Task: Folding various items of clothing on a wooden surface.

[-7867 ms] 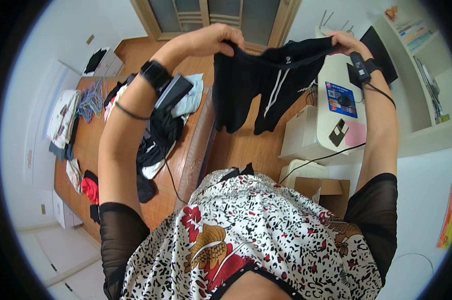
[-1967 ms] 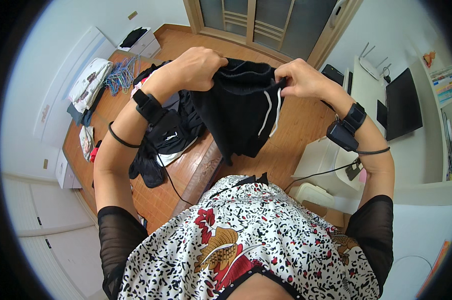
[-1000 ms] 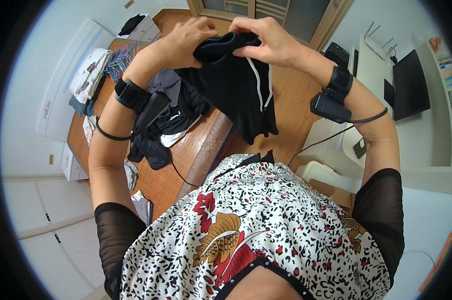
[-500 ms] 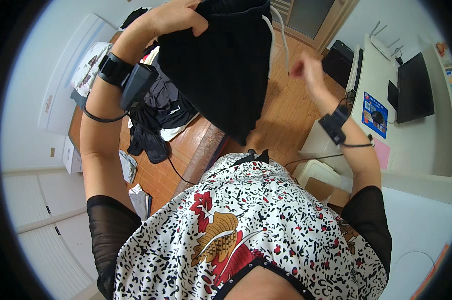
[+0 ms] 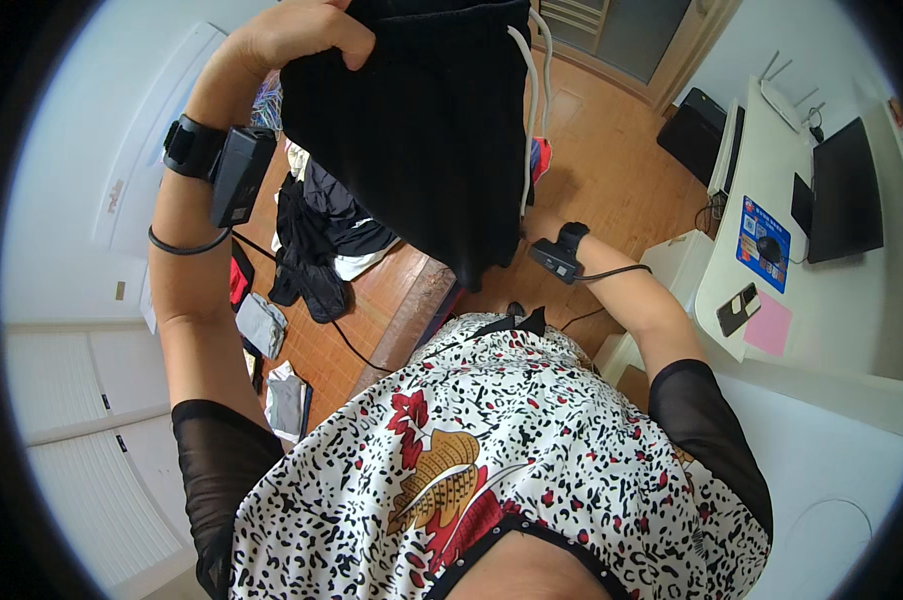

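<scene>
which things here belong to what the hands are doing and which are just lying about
Belonging to the work:
black drawstring garment, held by the left hand
heap of mostly dark clothes, probably

Just lying about:
phone
pink sheet
mouse on a blue pad
monitor

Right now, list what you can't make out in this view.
In the head view:
Right hand: fingers hidden by the black garment, so its grip is unclear.
Top of the black garment: cut off by the upper edge.
Left hand: some fingers out of sight.
Clothes pile: partly covered by the garment.
</scene>
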Demonstrator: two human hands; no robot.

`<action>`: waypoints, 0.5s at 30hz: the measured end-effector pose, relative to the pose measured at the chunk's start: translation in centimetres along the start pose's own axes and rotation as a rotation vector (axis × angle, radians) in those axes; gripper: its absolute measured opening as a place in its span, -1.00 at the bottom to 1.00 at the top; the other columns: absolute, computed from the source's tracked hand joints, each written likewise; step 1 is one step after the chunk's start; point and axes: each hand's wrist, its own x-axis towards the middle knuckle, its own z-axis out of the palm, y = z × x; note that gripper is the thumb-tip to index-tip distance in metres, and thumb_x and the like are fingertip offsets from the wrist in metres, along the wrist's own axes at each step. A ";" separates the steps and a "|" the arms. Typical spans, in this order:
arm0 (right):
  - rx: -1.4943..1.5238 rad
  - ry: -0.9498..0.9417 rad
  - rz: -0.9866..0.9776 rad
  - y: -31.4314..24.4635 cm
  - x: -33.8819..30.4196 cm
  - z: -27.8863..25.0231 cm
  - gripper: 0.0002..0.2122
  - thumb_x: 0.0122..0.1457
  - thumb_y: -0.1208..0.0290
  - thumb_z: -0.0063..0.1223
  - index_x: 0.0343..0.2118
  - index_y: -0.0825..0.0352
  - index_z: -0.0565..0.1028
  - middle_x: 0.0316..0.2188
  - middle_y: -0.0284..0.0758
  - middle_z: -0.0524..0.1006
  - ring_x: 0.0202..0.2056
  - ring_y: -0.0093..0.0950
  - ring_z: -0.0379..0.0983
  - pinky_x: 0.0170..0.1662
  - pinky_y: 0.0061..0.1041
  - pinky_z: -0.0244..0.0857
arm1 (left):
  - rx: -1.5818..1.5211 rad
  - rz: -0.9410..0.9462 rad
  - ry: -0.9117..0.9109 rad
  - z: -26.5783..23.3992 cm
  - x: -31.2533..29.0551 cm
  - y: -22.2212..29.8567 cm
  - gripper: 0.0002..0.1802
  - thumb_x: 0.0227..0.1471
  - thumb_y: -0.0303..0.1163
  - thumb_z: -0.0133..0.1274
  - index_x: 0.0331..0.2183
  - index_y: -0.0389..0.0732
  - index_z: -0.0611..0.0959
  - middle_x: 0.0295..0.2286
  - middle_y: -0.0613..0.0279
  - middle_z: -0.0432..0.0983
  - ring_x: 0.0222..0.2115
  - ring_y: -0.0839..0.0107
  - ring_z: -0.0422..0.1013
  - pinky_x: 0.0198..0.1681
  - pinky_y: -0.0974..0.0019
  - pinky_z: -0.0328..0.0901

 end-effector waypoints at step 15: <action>1.607 -0.138 -0.193 -1.5 2.0 -5.8 -0.63 0.33 0.21 -0.22 0.08 0.27 0.42 -0.01 -0.24 0.52 0.00 -0.30 0.45 0.12 -0.29 0.29 | -0.143 -0.346 0.044 -5.6 -3.3 0.1 -0.64 -0.54 -0.68 0.09 -0.46 -0.42 0.67 -0.55 0.22 0.59 -0.57 0.41 0.46 -0.52 0.36 0.37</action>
